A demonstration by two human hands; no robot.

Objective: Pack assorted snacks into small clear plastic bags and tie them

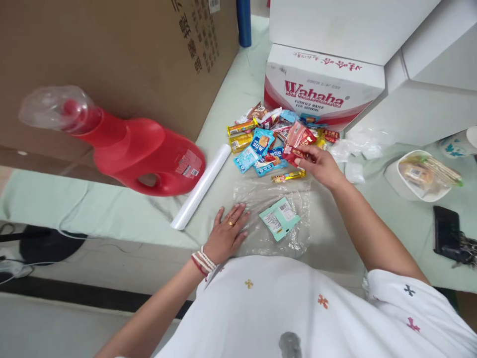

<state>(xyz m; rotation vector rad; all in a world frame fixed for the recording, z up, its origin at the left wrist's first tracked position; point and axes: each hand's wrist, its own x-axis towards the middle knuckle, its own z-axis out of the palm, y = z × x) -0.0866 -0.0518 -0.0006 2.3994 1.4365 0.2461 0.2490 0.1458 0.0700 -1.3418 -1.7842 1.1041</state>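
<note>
My left hand (227,229) lies flat, fingers spread, on the edge of a clear plastic bag (272,199) spread on the pale green table (328,233). A mint-green snack packet (279,218) sits inside the bag. My right hand (319,165) reaches to a heap of small snack packets (268,139) and pinches a red packet (293,153) at the heap's near edge. A thin yellow packet (287,176) lies just below that hand.
A red detergent jug (141,151) lies on its side at left, beside a white roll (203,185). A big cardboard box (122,54) stands behind it. A Wahaha carton (320,89) backs the heap. At right are a white bowl with wrapped food (423,174) and a black phone (446,231).
</note>
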